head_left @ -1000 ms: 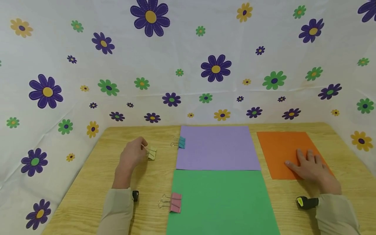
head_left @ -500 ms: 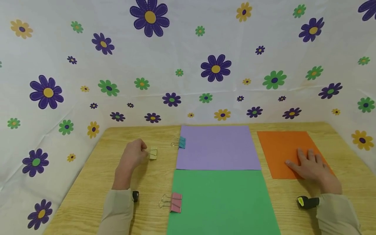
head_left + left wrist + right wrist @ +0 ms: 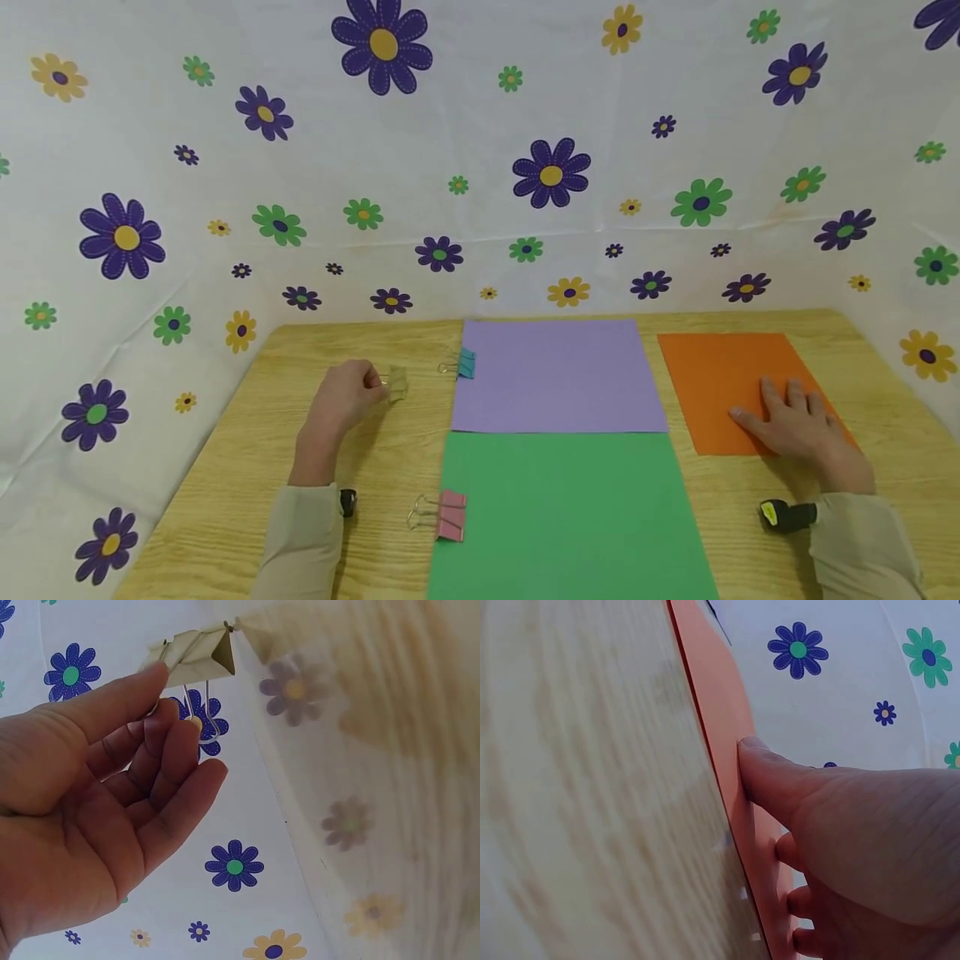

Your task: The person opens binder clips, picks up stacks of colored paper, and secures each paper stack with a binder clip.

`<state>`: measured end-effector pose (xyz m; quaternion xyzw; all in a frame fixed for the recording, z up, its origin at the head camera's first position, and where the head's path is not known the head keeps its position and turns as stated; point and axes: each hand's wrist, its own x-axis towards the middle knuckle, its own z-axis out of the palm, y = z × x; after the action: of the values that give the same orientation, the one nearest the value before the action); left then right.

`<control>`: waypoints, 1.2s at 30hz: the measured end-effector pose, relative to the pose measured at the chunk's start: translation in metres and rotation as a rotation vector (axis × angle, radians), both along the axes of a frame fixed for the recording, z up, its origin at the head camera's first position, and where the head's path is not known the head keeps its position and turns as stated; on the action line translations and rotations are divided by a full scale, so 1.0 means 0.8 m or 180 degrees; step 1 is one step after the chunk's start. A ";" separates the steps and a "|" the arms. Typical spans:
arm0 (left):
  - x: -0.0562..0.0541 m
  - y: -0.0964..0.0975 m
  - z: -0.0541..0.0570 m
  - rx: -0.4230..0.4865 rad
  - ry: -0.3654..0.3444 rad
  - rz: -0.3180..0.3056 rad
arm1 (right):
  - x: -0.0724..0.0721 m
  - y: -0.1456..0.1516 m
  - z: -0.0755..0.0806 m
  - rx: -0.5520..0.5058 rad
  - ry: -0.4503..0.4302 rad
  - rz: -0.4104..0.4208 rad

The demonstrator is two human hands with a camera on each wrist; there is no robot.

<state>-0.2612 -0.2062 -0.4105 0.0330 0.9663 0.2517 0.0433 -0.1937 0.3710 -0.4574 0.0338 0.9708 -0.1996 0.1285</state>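
Note:
My left hand (image 3: 347,398) pinches a pale yellow binder clip (image 3: 199,658) by one wire handle, between thumb and curled fingers. The other wire handle dangles below the clip body in the left wrist view. Fingers spread, my right hand (image 3: 802,429) rests flat on an orange sheet of paper (image 3: 720,367) at the right of the table. In the right wrist view its thumb and fingertips lie along the orange sheet (image 3: 720,697).
A purple sheet (image 3: 558,375) lies behind a green sheet (image 3: 566,517) mid-table. A teal binder clip (image 3: 467,363) grips the purple sheet's left edge; a pink one (image 3: 452,515) sits on the green sheet's left edge. A flowered cloth (image 3: 480,167) hangs behind the wooden table (image 3: 247,467).
The yellow clip, pinched in my left hand, has shifted slightly right and away from me and has turned a little. My right hand stays in place on the orange sheet.

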 end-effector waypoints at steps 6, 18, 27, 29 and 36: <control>-0.001 0.000 -0.001 -0.0069 0.0061 0.0018 | 0.001 -0.002 0.001 0.0003 -0.0010 -0.0018; -0.001 0.001 -0.004 -0.0085 0.0298 0.0026 | 0.001 -0.002 0.001 -0.0024 -0.0005 -0.0020; -0.003 0.003 -0.003 0.0235 0.0014 -0.0039 | 0.000 -0.001 -0.001 -0.0012 0.0020 -0.0014; -0.003 0.003 -0.004 0.0292 0.0125 -0.0074 | 0.001 -0.001 -0.001 0.0001 0.0029 -0.0014; -0.004 0.004 -0.002 0.0458 0.0344 -0.0001 | 0.001 -0.001 0.000 -0.0020 0.0014 -0.0012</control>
<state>-0.2640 -0.2033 -0.4122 0.0497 0.9466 0.3183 -0.0113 -0.1930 0.3700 -0.4572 0.0348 0.9704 -0.2030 0.1261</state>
